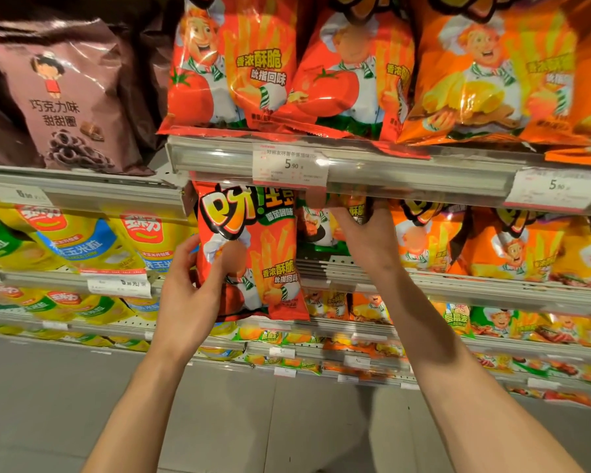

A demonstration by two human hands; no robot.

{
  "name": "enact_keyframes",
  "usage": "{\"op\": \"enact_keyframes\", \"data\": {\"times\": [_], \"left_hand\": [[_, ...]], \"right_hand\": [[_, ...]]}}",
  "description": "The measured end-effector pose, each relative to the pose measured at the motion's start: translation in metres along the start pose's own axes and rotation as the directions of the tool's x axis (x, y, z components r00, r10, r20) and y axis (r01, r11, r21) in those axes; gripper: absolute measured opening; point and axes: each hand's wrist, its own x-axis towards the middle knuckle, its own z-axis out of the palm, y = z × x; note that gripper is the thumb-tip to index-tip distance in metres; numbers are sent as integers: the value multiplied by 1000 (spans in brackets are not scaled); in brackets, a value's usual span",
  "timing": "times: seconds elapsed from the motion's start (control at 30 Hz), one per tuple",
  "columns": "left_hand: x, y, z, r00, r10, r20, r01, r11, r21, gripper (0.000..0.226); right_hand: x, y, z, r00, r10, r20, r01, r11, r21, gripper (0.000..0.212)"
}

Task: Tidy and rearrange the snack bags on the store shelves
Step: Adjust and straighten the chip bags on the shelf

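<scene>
Store shelves [389, 172] face us; our left hand [188, 295] grips a red tomato fries bag [253, 254] at the middle shelf's front edge, while our right hand [365, 230] curls round another bag [355, 209] behind.

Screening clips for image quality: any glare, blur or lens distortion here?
Head view: glare on the brown snack bag and the price tag cover; the right hand and right-edge bags are motion-blurred; shelf rails bow from the wide-angle lens; the left hand stays fairly sharp.

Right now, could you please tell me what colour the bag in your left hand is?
Mostly red, with yellow fries: the snack bag in the left hand, head view.
</scene>
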Motion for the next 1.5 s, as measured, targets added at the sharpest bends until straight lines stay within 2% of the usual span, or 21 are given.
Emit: {"op": "enact_keyframes", "data": {"times": [0.2,0.37,0.53,0.67,0.77,0.93,1.1,1.23,1.37,1.43,1.5], "left_hand": [[0,-6,-5,1000,15,18,-16,999,52,48],[3,-12,-9,998,16,55,-19,998,58,51],[1,-7,-8,998,22,60,-24,999,34,58],[1,-7,-4,998,16,67,-18,999,27,43],[-1,-7,0,996,13,84,-14,1000,7,44],[0,-16,14,993,37,113,-37,999,1,59],[13,-14,50,985,75,153,-72,997,-26,61],[33,-14,75,970,145,193,-143,989,-21,42],[50,2,101,963,195,184,-204,978,30,24],[57,4,113,968,164,192,-170,985,15,22],[61,7,122,972,144,185,-148,989,4,28]], "right_hand": [[-22,13,-20,989,-28,142,30,999,-15,51],[-39,25,-44,978,-83,192,79,996,33,35],[-48,33,-62,955,-27,296,35,999,-21,50],[-52,37,-79,936,23,351,17,994,-111,56],[-59,37,-92,919,58,391,-15,994,-112,56],[-72,45,-118,954,33,297,-19,999,-49,44],[-84,61,-134,984,78,160,-81,997,13,69],[-90,71,-141,992,74,101,-79,996,50,56],[-91,71,-144,989,79,126,-90,993,78,44],[-88,74,-143,989,91,116,-99,992,72,26],[-83,80,-143,989,104,108,-112,992,66,23]]}}
